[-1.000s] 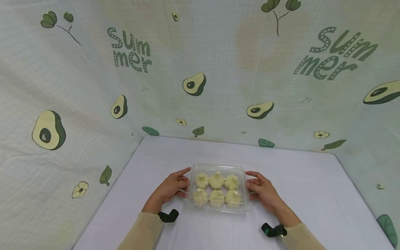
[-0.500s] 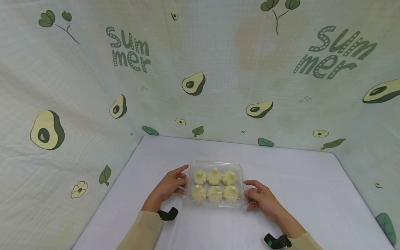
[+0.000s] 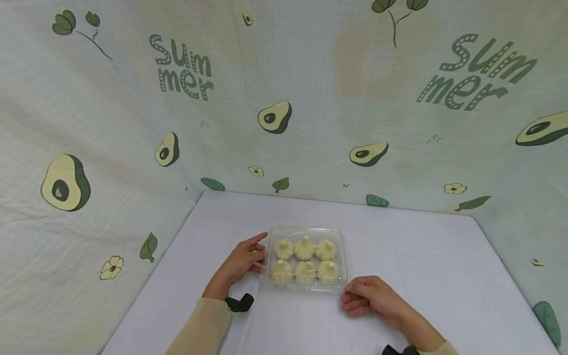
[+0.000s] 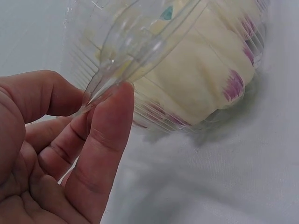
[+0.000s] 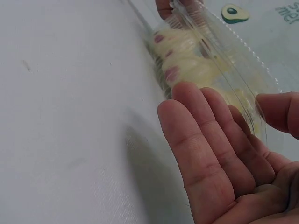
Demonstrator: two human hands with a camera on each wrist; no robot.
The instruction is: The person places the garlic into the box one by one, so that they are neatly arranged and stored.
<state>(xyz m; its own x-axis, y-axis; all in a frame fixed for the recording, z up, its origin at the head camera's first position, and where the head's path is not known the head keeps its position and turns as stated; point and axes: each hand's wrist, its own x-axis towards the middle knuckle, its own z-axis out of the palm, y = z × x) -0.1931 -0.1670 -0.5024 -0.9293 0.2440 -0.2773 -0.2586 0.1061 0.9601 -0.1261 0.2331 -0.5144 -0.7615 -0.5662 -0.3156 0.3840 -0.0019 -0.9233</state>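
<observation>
A clear plastic clamshell box [image 3: 306, 230] holds several pale garlic bulbs [image 3: 304, 248] in two rows, its lid over them. Purple marks show low on the garlic bulbs in the left wrist view. My left hand [image 3: 243, 259] pinches the rim at the box's left side between thumb and fingers; the thin plastic edge [image 4: 100, 88] shows between them. At the near right corner is my right hand [image 3: 370, 298], thumb and index finger on either side of the rim. Its other fingers [image 5: 196, 154] lie extended below the box edge.
White cloth [image 3: 421, 256] covers the table under the box. Printed fabric [image 3: 310, 74] with avocados and lettering hangs at the back and sides. A black wrist device [image 3: 239, 302] sits on the left wrist, another [image 3: 399, 350] on the right.
The box has shifted slightly left and away from me. My right hand has moved from the middle of its right side to the near right corner. My left hand keeps its grip.
</observation>
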